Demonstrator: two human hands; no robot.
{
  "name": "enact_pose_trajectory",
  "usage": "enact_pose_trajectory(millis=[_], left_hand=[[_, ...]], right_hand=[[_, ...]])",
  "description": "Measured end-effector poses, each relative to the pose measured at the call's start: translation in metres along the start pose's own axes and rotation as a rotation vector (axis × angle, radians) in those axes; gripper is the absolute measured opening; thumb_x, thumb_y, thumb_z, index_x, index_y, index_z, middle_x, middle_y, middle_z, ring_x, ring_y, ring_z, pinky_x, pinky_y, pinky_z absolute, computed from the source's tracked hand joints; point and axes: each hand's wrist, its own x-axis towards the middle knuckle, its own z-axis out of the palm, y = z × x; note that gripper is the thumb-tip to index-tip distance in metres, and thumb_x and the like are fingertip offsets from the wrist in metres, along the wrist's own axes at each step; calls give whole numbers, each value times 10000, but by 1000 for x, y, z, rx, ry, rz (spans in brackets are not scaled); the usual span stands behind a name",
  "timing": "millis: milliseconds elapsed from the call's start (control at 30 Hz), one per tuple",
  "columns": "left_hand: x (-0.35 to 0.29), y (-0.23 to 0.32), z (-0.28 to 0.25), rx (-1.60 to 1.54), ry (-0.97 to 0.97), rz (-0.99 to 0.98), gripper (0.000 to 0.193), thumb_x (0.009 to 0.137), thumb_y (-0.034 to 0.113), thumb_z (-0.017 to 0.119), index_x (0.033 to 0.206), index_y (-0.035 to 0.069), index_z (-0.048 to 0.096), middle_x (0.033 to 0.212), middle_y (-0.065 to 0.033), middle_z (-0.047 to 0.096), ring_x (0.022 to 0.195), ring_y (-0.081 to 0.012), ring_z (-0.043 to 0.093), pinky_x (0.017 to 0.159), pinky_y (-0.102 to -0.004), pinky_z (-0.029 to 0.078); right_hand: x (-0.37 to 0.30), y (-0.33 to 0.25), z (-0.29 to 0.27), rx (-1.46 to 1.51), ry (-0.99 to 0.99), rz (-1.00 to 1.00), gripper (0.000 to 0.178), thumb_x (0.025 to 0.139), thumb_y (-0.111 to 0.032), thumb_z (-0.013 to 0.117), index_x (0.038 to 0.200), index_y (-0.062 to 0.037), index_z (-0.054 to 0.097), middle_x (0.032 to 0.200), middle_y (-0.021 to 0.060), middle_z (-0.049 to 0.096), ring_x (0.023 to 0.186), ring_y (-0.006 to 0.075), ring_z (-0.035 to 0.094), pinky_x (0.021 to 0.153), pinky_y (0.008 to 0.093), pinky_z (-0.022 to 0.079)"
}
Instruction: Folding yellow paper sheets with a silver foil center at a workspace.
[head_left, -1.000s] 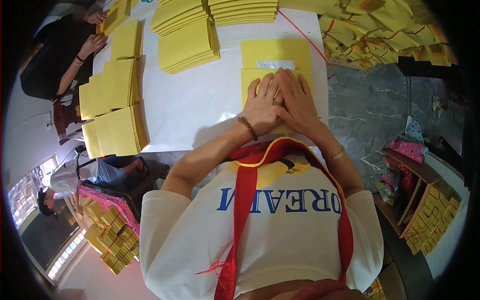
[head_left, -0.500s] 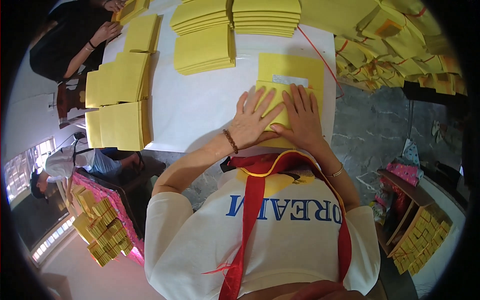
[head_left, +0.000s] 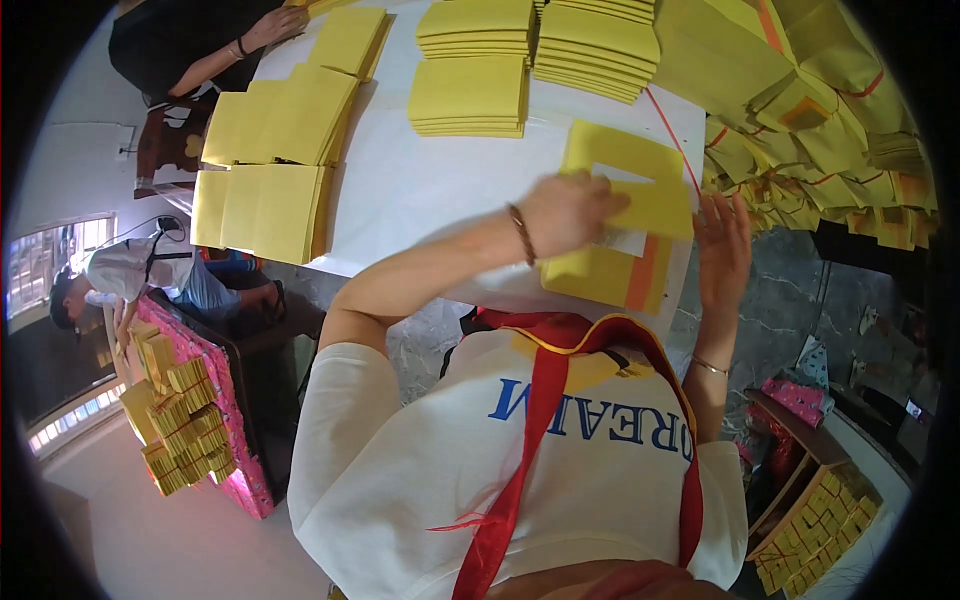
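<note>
Yellow sheets of paper [head_left: 585,280] lie at the near right of the white table, with a whitish patch and an orange strip showing. Over them my left hand [head_left: 575,212] is closed, its fingertips pinching the edge of a folded-over yellow sheet [head_left: 655,203]; the hand is slightly blurred. Beside the right edge of that sheet, my right hand [head_left: 724,245] is raised with straight fingers and holds nothing. Whether its fingertips touch the sheet I cannot tell.
Neat yellow paper stacks [head_left: 468,95] stand at the table's far side, and more stacks [head_left: 270,205] along its left. A red string [head_left: 672,133] crosses the right edge. Tied yellow bundles [head_left: 800,150] are piled at right. Another person's hand [head_left: 275,25] is at far left.
Both hands were lying flat on the folded yellow paper. My left hand has since closed on a sheet, and my right hand has moved off to the right. My view has shifted slightly.
</note>
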Motion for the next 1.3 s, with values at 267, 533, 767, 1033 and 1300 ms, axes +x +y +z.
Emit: enact_pose_trajectory(millis=[267,533,767,1033,1300], left_hand=[[-31,-169,-51,499,304,-134,539,677,33,617,1186,193,539,1012,-7,579,918,-211,536,738,-347,415],[-41,-210,-10,606,99,-189,419,780,97,526,1189,183,511,1070,24,569,933,-173,522,732,-347,406],[-47,-203,-5,455,-51,-298,646,711,192,595,1314,168,364,1239,-70,423,1119,-264,409,866,-422,363],[-56,-195,8,449,81,-316,753,671,192,587,1363,170,291,1279,-107,384,1166,-316,358,939,-470,294],[-39,-176,-32,517,10,-224,774,686,188,620,1375,263,276,1325,-137,370,1180,-324,382,924,-466,336]], right_hand=[[-35,28,-65,1,445,129,349,911,-221,497,1246,-130,456,1103,5,556,1012,149,518,843,312,395],[-33,37,-42,-140,453,163,260,892,-182,534,1142,-115,515,1018,-1,579,943,127,540,776,286,411],[-34,48,-43,-156,451,229,262,891,-164,528,1145,-101,512,1001,6,581,927,128,548,774,281,420],[-40,64,-37,-132,409,278,268,895,-132,506,1152,-59,497,1034,50,569,976,158,544,811,299,435],[-51,68,-44,-157,342,306,343,910,-171,484,1214,-15,458,1128,96,545,1046,192,525,890,321,413]])
